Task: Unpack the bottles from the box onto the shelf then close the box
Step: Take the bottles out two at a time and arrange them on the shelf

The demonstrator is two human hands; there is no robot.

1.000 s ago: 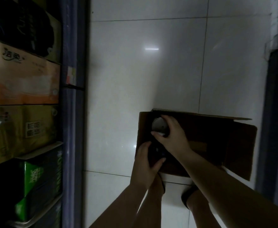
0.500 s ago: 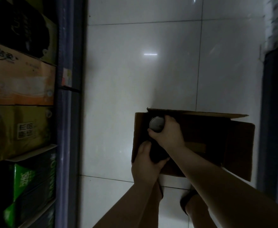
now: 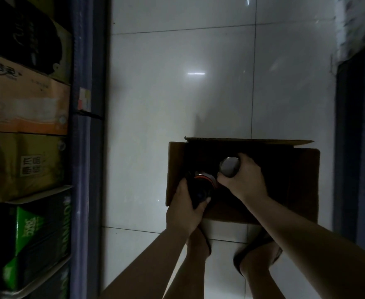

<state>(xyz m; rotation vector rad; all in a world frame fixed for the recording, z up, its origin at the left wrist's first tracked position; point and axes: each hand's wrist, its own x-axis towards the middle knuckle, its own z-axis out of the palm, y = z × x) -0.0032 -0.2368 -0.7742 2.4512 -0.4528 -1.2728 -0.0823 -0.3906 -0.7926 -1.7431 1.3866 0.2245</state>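
— What have you got on the far left?

— I see a shelf [image 3: 84,147] with a dark upright post, stacked with 4 cartons: black on top, then orange, yellow and green.

— And the bottles?

— 2 are in view, both over the open cardboard box [image 3: 296,190] standing on the pale tiled floor [image 3: 155,93]. My left hand [image 3: 186,210] is wrapped around a dark bottle [image 3: 200,190] at the box's left side; it looks nearly black, with a thin orange-red ring near its upper end. Just right of it, my right hand [image 3: 244,180] grips a second bottle [image 3: 229,167], whose round grey end faces the camera, dull and metallic.

— Do the 2 bottles touch?

— I cannot tell; they sit just beside each other.

— The box itself?

— Brown, flaps standing up, inside too dark to read. My feet stand just below it.
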